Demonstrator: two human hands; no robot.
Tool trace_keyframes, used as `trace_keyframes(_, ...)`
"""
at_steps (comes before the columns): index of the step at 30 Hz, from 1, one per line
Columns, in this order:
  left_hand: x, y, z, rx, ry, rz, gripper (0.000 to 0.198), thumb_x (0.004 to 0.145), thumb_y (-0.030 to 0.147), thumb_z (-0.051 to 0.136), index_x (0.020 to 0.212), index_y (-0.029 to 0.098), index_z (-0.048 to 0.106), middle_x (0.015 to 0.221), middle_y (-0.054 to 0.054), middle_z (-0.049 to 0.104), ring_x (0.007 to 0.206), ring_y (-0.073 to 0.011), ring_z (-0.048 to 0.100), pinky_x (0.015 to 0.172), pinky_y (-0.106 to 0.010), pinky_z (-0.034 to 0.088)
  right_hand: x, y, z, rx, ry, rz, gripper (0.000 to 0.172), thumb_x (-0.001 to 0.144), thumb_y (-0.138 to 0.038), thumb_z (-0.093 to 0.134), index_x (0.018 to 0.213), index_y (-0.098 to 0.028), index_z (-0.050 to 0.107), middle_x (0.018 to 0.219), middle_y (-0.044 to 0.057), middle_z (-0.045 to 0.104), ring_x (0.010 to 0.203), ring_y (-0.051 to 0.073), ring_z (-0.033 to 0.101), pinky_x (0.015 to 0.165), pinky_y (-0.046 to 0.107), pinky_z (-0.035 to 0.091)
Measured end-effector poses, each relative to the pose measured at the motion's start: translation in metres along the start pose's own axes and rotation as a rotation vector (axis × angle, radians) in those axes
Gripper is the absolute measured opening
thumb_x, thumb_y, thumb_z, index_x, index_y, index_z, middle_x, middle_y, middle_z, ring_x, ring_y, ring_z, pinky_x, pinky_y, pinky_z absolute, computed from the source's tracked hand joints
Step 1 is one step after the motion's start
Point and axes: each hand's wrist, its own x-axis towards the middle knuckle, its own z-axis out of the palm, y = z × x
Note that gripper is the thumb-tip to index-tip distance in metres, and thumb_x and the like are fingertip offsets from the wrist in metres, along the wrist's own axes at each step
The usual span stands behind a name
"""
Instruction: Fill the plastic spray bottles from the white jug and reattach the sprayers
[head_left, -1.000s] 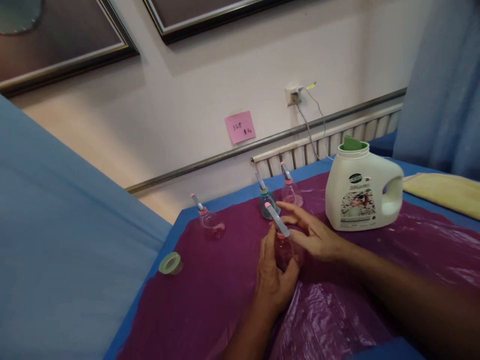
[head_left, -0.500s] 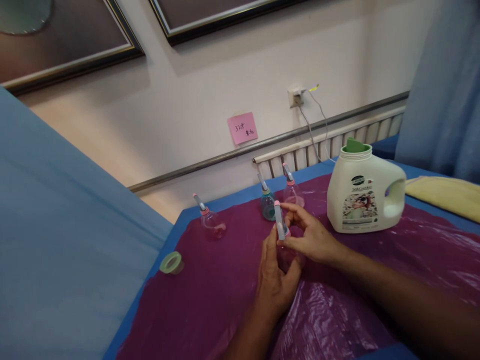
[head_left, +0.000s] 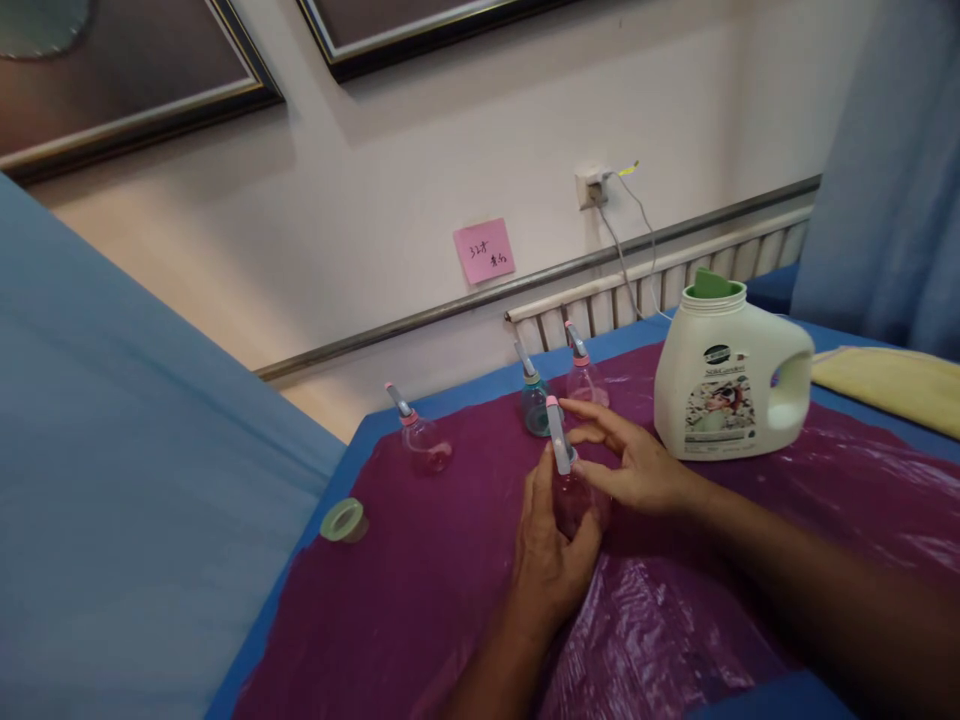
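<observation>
The L hand (head_left: 551, 548) is grasping the body of a clear pink spray btl (head_left: 571, 498), which is staying over the purple sheet (head_left: 420, 590); its base is hiding behind the fingers. The R hand (head_left: 634, 465) is curving beside the gray spray head (head_left: 558, 438), thumb near the neck; I cannot tell if it is gripping. Just behind, a teal btl (head_left: 535, 410) and a 2nd pink btl (head_left: 588, 382) are standing. A white jug (head_left: 727, 390) is standing on the R side, approx. upright.
</observation>
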Motion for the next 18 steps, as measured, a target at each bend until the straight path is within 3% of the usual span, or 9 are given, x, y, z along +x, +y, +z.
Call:
trace_keyframes(8,0.000,0.001,0.000,-0.024,-0.013,-0.010,0.086,0.100,0.028,0.078,0.175,0.040,0.036,0.168,-0.011,0.058,0.150,-0.0317,0.062,0.123,-0.056,0.054,0.004,0.007,0.012,0.016,0.115,-0.063,0.086,0.085,-0.024,0.088,0.164,-0.033,0.053,0.108,0.000,0.068,0.106,0.021,0.071,0.112,0.045,0.058)
trace_keyframes(14,-0.001,-0.003,0.001,-0.017,-0.007,0.012,0.087,0.101,0.029,0.078,0.175,0.040,0.035,0.172,-0.011,0.054,0.155,-0.0332,0.058,0.126,-0.058,0.052,-0.003,-0.004,0.002,-0.022,0.012,-0.057,0.078,0.100,-0.026,0.070,0.172,-0.031,0.041,0.134,0.009,0.075,0.132,0.027,0.071,0.125,0.054,0.050)
trace_keyframes(18,0.000,-0.001,0.000,-0.020,-0.011,-0.008,0.086,0.100,0.029,0.077,0.175,0.038,0.036,0.170,-0.011,0.056,0.153,-0.0318,0.060,0.125,-0.057,0.052,-0.003,-0.006,0.002,-0.030,-0.006,-0.029,0.078,0.101,-0.024,0.067,0.174,-0.029,0.040,0.126,0.009,0.078,0.134,0.026,0.072,0.126,0.052,0.050)
